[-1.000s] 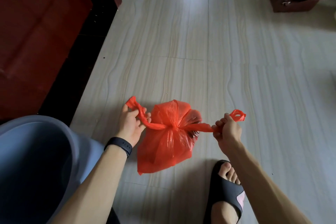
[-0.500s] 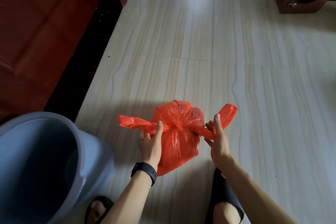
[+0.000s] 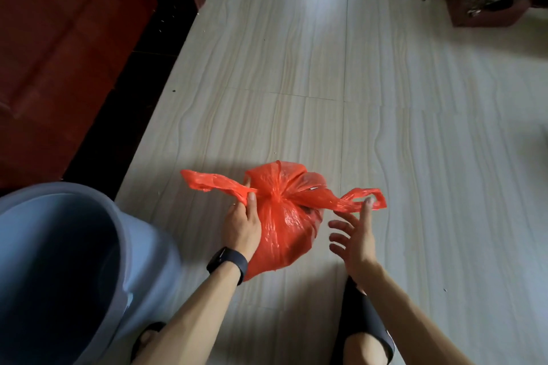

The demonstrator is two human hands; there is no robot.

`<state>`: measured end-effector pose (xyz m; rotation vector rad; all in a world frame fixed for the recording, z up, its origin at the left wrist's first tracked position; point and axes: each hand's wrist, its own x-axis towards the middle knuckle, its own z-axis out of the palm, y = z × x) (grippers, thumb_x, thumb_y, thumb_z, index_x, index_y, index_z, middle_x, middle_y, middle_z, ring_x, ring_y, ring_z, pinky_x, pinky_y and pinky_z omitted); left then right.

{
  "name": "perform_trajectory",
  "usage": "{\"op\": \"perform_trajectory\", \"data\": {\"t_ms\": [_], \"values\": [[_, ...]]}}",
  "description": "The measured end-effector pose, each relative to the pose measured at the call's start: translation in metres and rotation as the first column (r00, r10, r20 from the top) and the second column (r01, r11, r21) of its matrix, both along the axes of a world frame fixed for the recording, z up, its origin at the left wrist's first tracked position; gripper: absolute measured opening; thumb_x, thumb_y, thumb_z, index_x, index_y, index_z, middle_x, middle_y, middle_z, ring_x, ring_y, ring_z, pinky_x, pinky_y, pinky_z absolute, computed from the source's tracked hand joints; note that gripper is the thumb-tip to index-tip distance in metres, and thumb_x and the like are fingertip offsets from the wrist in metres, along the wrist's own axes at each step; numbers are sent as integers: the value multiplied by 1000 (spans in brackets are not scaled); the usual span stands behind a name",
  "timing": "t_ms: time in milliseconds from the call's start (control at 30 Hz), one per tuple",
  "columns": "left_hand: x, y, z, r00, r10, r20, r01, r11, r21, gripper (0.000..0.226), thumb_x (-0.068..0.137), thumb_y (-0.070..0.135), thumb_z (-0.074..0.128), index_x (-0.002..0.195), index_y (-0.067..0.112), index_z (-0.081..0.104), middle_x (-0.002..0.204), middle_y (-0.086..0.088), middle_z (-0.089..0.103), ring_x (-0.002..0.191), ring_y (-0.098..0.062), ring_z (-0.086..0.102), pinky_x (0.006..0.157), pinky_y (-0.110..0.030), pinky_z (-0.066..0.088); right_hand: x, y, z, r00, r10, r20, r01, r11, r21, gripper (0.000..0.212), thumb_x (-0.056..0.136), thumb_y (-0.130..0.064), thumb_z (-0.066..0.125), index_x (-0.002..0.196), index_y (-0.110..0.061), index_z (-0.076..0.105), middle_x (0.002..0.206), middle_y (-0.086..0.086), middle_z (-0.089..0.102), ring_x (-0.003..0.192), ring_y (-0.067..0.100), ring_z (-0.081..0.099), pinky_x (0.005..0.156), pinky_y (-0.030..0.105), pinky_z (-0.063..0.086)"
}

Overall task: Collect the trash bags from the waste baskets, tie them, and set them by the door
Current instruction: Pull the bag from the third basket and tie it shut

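A knotted red trash bag hangs just above the pale floor in front of me. My left hand pinches its left handle close to the knot, and the handle's loose end sticks out to the left. My right hand is spread with its fingers apart; only the index fingertip touches the bag's right handle loop. A grey-blue waste basket stands at the lower left, with no bag visible inside it. A dark red door fills the upper left.
My two feet in black slippers stand on the tiled floor below the bag. A dark red dustpan-like box with clutter sits at the far upper right. Pale tiles stretch ahead and to the right.
The handles were pulled taut a second ago. Since then both hands moved in toward the knot, and my right hand has let go of the right handle and spread its fingers.
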<state>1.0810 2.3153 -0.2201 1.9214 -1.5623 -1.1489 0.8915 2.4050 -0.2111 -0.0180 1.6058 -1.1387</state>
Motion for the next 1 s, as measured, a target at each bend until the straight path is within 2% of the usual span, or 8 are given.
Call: {"op": "perform_trajectory", "data": {"t_ms": [67, 167, 267, 333, 400, 500, 767, 1000], "values": [[2, -9, 2, 1000, -5, 23, 5, 999, 35, 50, 103, 46, 32, 130, 15, 59, 122, -19, 64, 114, -38, 58, 89, -34, 41, 14, 1, 2, 946, 213, -246, -243, 965, -100, 72, 83, -83, 32, 124, -32, 60, 120, 2, 60, 92, 4, 61, 87, 37, 49], [1, -13, 9, 996, -83, 30, 84, 996, -40, 47, 104, 43, 30, 146, 26, 42, 129, -15, 61, 117, -37, 55, 92, -33, 40, 29, -2, -9, 575, 440, -690, -579, 815, 37, 56, 88, -75, 36, 137, -47, 40, 148, 2, 35, 135, 10, 33, 116, 44, 27], [-1, -6, 6, 968, -179, 174, 206, 967, -151, 61, 96, 54, 21, 146, 24, 38, 120, -19, 60, 108, -37, 56, 91, -40, 46, 35, -13, -19, 276, 470, -838, -620, 753, 218, 62, 96, -60, 30, 146, -24, 35, 153, 12, 29, 136, 33, 29, 111, 50, 32], [-4, -3, 3, 961, -174, 216, 202, 973, -112, 67, 92, 62, 19, 130, 17, 50, 105, -17, 60, 100, -36, 58, 84, -40, 47, 36, -21, -18, 226, 354, -908, -629, 765, 142, 42, 102, -42, 31, 130, -18, 51, 136, 7, 51, 122, 32, 44, 99, 50, 40], [-10, -4, 7, 980, -150, 132, 164, 980, -108, 54, 97, 56, 31, 115, 14, 58, 95, -17, 60, 92, -35, 59, 78, -39, 47, 36, -31, -10, 299, 239, -924, -617, 787, 5, 23, 103, -30, 39, 94, -21, 59, 100, -6, 62, 101, 24, 52, 85, 44, 45], [-18, -10, 17, 970, -233, 70, 241, 957, -161, 41, 101, 41, 39, 91, 8, 62, 82, -18, 64, 83, -37, 61, 67, -34, 40, 43, -42, 4, 428, 208, -879, -559, 826, -77, 41, 102, -24, 50, 64, -31, 37, 62, -15, 46, 70, 18, 46, 67, 34, 38], [-20, -10, 17, 961, -277, -6, 270, 943, -195, 35, 103, 34, 40, 104, 9, 65, 96, -12, 68, 95, -30, 62, 79, -32, 45, 46, -46, 17, 684, 165, -711, -458, 856, -242, 35, 101, -24, 53, 68, -13, 54, 59, 0, 55, 53, 7, 44, 52, 25, 37], [-21, -2, 12, 890, -390, 235, 453, 807, -379, 43, 100, 39, 38, 113, 7, 64, 115, -13, 60, 101, -34, 60, 85, -43, 52, 33, -53, 17, 851, 309, -425, -352, 936, -22, 44, 100, -32, 55, 61, -13, 64, 46, -12, 57, 41, 0, 46, 42, 14, 34]]}}
